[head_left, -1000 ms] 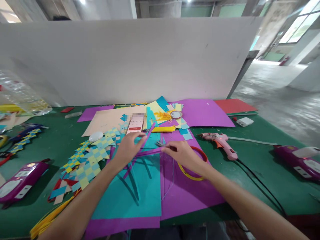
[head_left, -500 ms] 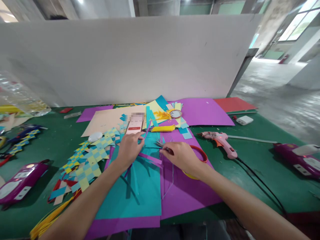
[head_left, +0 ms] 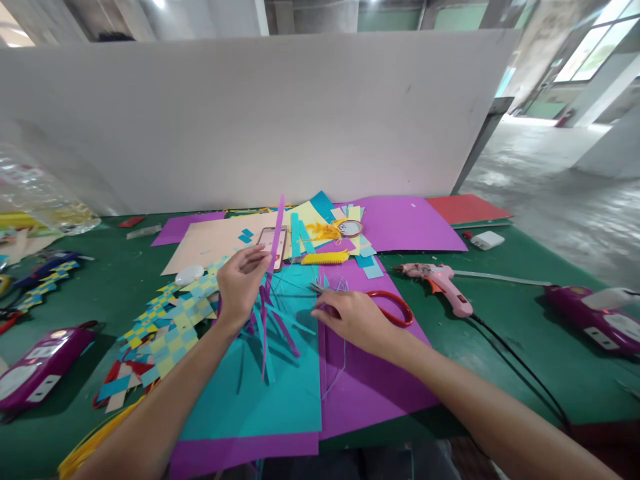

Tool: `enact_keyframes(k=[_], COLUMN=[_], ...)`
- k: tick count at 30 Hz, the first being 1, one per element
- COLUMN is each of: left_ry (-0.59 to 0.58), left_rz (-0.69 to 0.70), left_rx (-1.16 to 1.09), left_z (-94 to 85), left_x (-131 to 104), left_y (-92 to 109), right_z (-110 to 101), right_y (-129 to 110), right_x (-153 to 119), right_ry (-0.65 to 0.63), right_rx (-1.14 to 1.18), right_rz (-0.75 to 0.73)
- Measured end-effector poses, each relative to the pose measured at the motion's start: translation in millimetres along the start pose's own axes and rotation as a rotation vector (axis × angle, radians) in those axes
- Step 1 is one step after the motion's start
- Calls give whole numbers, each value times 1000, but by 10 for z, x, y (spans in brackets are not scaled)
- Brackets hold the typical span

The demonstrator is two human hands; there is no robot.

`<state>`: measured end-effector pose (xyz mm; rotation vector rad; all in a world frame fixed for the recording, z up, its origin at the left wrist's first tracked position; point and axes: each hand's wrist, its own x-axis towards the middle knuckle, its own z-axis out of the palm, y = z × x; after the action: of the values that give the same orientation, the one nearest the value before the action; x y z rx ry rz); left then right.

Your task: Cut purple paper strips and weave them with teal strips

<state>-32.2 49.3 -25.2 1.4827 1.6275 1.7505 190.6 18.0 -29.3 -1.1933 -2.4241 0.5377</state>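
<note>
Shifting away from the right grip, the left grip is now drawing back, and more of the strips are showing below it than half a second ago. Its fingers are pinching a purple paper strip that is standing upright above them, while joined teal and purple strips are dangling beneath, probably being kept raised so that the loose ends are separating. Its opposite number is curling beside the scissors, blades poking past the knuckles; whether it is pinching anything I cannot tell, though it seems to be keeping the tool close. Below both, a teal sheet and a purple sheet are covering part of the green counter, likely serving as a work mat. Left of the left grip, checkered paper pieces are lying in a heap; right of the right grip, a pink glue gun is resting on its side, probably within easy reach. Just beyond the left grip a phone is lying face up, with a yellow ridged tool beside it. Behind everything, a white partition is standing along the far edge, and a pale, glossy floor is stretching away towards windows at far right.
</note>
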Motion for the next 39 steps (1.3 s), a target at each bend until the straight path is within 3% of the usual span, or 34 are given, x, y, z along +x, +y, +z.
enact_keyframes(k=[4,9,13,17,19,24,28,31,39], left_ry=[92,202,199,70,-54,-341,-461,-451,-250], left_rz=[-24,77,151,103,38,-73,-67,-66,-187], left_rx=[-104,-181,-273,-285,-277,-297,-275,-287,-413], left_z=[15,36,37,26,29,67,80,79,23], left_x=[10,-20,-48,-129,-202,-385,-440,-425,-237], left_y=[62,179,256,293,294,289,311,320,324], right_z=[-19,-49,-78,-169,-201,-180,-161,-180,-192], right_y=[11,9,0,-9,-13,-52,-75,-60,-27], right_x=[-2,13,29,35,33,-1,-30,-28,-23], right_ry=[13,104,334,499,456,171,105,45,-140], right_rx=[30,153,277,349,424,679,800,846,823], right_rz=[26,59,28,18,8,-28,30,56,36])
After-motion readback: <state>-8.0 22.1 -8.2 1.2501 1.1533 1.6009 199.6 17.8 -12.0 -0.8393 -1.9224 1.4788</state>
